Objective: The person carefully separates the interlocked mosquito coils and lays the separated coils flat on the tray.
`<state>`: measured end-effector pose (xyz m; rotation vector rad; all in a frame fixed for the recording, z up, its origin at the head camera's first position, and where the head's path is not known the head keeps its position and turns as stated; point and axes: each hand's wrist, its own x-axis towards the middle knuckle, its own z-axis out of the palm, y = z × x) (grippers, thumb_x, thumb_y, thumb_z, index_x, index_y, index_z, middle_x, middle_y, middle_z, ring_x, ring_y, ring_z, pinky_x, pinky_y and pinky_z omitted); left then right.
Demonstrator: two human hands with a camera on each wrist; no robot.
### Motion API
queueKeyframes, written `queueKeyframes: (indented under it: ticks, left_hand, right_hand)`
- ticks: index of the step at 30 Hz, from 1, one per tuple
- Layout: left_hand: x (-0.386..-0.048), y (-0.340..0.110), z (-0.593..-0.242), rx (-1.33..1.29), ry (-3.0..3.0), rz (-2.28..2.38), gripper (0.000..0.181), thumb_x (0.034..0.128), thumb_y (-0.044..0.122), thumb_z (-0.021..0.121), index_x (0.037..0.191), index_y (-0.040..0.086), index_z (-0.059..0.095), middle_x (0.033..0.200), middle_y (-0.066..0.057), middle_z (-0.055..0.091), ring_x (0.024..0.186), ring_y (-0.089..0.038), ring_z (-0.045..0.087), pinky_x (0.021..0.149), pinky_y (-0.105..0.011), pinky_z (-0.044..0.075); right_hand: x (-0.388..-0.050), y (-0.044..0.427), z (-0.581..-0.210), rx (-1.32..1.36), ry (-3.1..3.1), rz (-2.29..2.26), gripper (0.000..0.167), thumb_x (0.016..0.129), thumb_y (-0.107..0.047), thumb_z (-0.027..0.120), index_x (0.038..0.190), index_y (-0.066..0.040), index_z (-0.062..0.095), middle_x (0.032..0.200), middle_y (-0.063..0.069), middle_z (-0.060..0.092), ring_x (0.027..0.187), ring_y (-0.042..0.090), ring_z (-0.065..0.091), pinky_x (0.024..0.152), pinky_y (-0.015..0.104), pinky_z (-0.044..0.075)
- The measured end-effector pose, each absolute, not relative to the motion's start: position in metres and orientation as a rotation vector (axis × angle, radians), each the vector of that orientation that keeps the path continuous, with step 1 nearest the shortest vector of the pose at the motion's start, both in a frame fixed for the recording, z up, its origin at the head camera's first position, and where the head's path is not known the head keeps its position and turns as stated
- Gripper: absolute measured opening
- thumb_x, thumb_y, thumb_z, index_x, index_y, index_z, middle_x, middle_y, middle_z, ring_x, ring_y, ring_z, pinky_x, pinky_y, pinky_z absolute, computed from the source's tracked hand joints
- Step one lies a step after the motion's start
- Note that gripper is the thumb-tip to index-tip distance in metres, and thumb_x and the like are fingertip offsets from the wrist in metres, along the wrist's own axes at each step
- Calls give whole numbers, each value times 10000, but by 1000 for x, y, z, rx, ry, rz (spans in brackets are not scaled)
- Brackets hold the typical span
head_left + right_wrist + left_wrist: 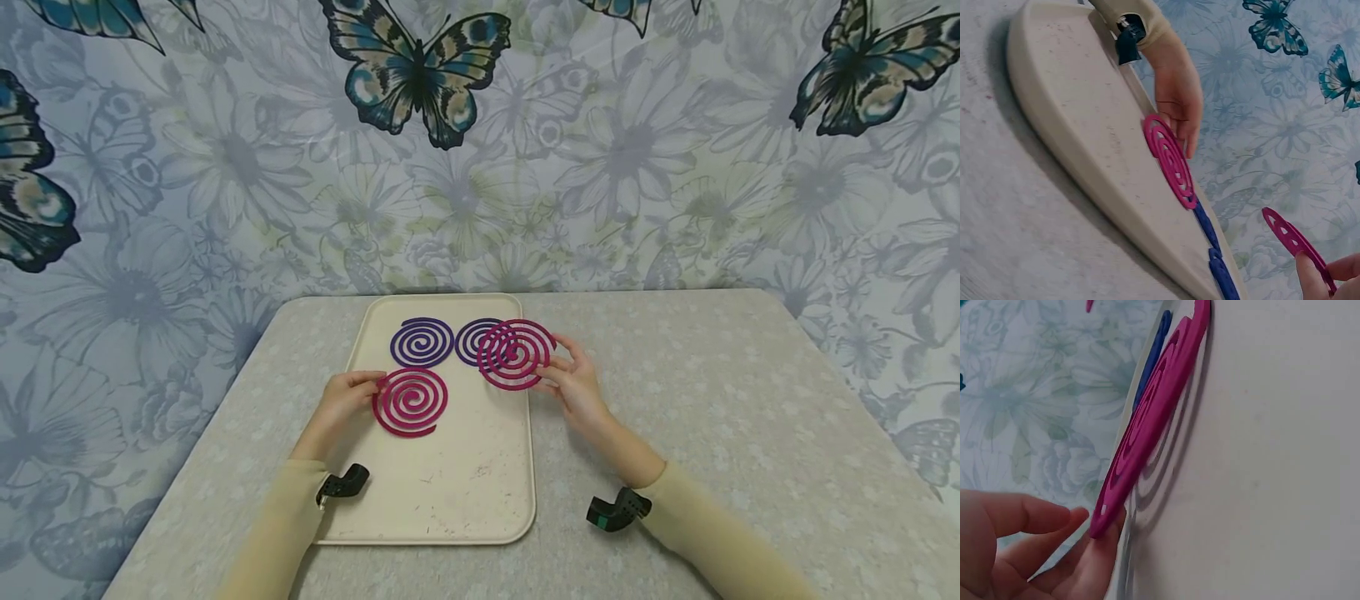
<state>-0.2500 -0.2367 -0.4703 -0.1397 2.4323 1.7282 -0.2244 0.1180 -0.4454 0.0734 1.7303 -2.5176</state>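
A pink mosquito coil is held at its left rim by my left hand. In the left wrist view this coil slants a little above the tray, its shadow below, with the left fingers around its lower end. My right hand pinches another pink mosquito coil by its right rim, raised over the tray's right edge. Two purple mosquito coils lie at the back of the tray: the left one shows nearly whole, while the right one is partly covered by the raised pink coil.
The cream tray has a raised rim and dark crumbs scattered on its front half. It rests on a grey patterned tabletop. Behind the table stands a wall with flowers and butterflies.
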Motion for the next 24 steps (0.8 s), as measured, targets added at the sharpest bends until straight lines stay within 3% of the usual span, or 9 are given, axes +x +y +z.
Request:
queueKeyframes:
  ticks: [3, 7, 13, 17, 21, 24]
  left_hand:
    - [-249, -238, -469, -183, 2457, 1765, 381, 955, 91, 505, 1266, -128, 528, 1001, -62, 718, 722, 76, 584, 673, -100, 520]
    - [-247, -239, -466, -184, 2486, 1774, 387, 976, 119, 493, 1263, -139, 517, 1018, -148, 717, 693, 55, 612, 647, -125, 525]
    - [-245, -239, -463, -215, 2483, 1818, 389, 989, 120, 470, 1256, -161, 502, 961, -166, 710, 635, 8, 637, 640, -151, 550]
    - [-246, -239, -463, -217, 2503, 1814, 379, 990, 111, 462, 1251, -161, 507, 978, -203, 710, 650, -7, 657, 673, -182, 573]
    - [-247, -237, -464, -220, 2552, 1757, 368, 990, 123, 464, 1244, -133, 535, 1029, -232, 702, 676, -17, 669, 681, -190, 575]
    - [-248, -235, -465, -232, 2577, 1733, 361, 990, 142, 471, 1236, -108, 557, 1052, -245, 692, 695, -35, 678, 683, -187, 573]
  right_hand:
    - [-222, 112, -453, 11, 1767, -2439, 619, 897, 105, 513, 1448, -54, 282, 877, -40, 669, 818, 68, 675, 683, 234, 591]
    - [-219, 106, -462, -37, 1810, -2352, 622, 879, 107, 524, 1439, -38, 298, 895, -13, 672, 808, 77, 672, 669, 241, 591]
    - [-218, 102, -471, -37, 1850, -2233, 643, 843, 133, 525, 1436, 24, 300, 904, 45, 673, 705, 80, 664, 633, 235, 587]
    - [-218, 101, -472, -22, 1908, -2156, 549, 864, 93, 529, 1385, 90, 359, 904, 42, 640, 721, 56, 639, 678, 224, 585]
    - [-217, 101, -470, -11, 2060, -2063, 404, 882, 27, 540, 1261, 157, 495, 1014, 200, 653, 796, 48, 615, 765, 199, 556]
    - [-215, 103, -466, 1, 2170, -2009, 344, 899, -10, 541, 1188, 176, 554, 1138, 297, 632, 877, 126, 654, 843, 254, 557]
